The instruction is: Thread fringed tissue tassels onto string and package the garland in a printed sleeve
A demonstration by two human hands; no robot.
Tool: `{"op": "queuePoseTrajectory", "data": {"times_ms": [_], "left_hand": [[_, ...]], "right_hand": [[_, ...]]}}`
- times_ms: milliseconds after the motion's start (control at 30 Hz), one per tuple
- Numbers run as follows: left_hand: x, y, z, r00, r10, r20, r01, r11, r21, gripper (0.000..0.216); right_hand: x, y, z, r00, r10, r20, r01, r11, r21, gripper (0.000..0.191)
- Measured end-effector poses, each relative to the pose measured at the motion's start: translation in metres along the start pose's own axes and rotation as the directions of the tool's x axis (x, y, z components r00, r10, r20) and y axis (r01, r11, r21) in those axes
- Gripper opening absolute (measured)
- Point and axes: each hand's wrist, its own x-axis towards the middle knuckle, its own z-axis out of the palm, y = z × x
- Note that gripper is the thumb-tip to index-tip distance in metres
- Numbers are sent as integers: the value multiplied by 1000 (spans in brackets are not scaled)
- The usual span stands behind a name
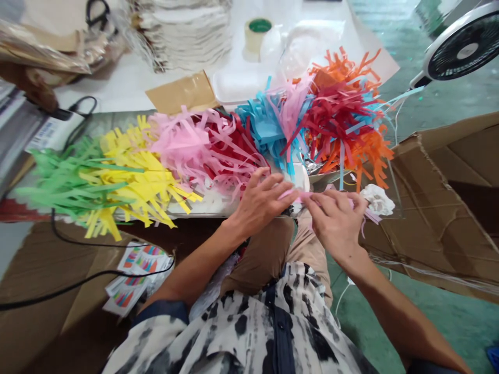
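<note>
I hold a pale pink strip of paper (302, 197), gathered narrow and lying roughly level, just right of and below the frame's centre, its loose fringed ends showing farther right.

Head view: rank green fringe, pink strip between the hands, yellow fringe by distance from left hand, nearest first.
1. Pink strip: at the left hand.
2. Yellow fringe: to its left.
3. Green fringe: farther left, beyond the yellow.

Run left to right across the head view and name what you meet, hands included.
Green fringe → yellow fringe → pink fringe → left hand → right hand → crumpled white wad → fan.
</note>
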Motion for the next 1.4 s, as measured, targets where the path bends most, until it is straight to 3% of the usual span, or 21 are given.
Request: {"op": "queuePoseTrajectory", "data": {"times_ms": [67, 133, 333, 433, 500, 600, 667, 900, 1000, 1200, 1400], "left_hand": [[-4, 1, 4, 996, 91, -8, -91, 996, -12, 24], [-13, -4, 4, 995, 94, -25, -94, 995, -14, 21], [-41, -38, -27, 988, -78, -133, 85, 995, 48, 25], [-34, -31, -38, 960, -144, -239, 159, 986, 47, 21], [-20, -15, -33, 980, -109, -168, 108, 994, -19, 14], [0, 7, -13, 999, 49, 4, -49, 996, -80, 16], [7, 11, 2, 994, 66, 81, -59, 995, -87, 16], [8, 2, 14, 994, 19, 110, -10, 996, -84, 16], [7, -2, 10, 992, -33, 125, 45, 994, -95, 19], [3, -17, -2, 938, -277, 207, 307, 943, -128, 19], [8, -20, -8, 906, -337, 255, 389, 902, -189, 18]], "right_hand": [[-7, 1, 2, 997, -35, 72, 32, 999, 42, 33], [-15, 6, 3, 991, -17, 135, 7, 997, 76, 40], [-19, 27, -2, 997, -74, 23, 72, 994, 86, 32], [-8, 26, -9, 999, -18, 46, 12, 994, 111, 19], [0, 24, -12, 998, -10, 64, 2, 994, 114, 14], [8, 24, -15, 996, -23, 89, 15, 996, 91, 14], [11, 24, -15, 994, -28, 103, 20, 996, 84, 15], [17, 20, -8, 994, -52, 99, 43, 995, 87, 17], [16, 23, -3, 994, -2, 105, -11, 992, 123, 20], [13, 30, 0, 971, 152, 186, -186, 966, 180, 26], [22, 23, -3, 934, 201, 295, -241, 965, 104, 24]]}}
